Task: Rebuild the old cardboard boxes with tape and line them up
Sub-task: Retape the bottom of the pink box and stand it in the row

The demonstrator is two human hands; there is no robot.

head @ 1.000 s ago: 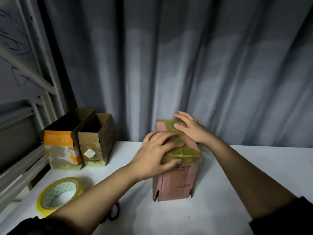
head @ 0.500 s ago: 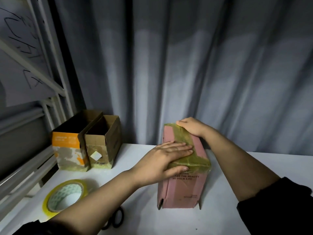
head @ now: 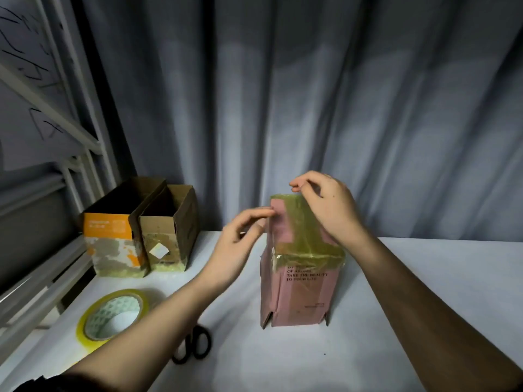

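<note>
Grey curtains hang behind a white table, with a pale metal frame at the far left. Between the two hands stands a pink box, upright on the table, its top sealed with yellowish tape that runs down the middle of the top and across its front edge. The left hand reaches in from the left; its fingers are nearly straight and relaxed, tips touching or just short of the box's upper left edge, which of the two I cannot tell, and they grip nothing. The right hand is over the top's far right part, heel on or just above the tape; its fingers curl loosely with thumb and forefinger close together above the far edge, and whether they pinch a bit of tape cannot be made out. Well left of the left fingers, against the curtain, two open boxes stand side by side and touching: an orange box and a brown box. Nearer the camera, under the left forearm, lie a tape roll and black scissors, the scissors partly hidden by the arm.
</note>
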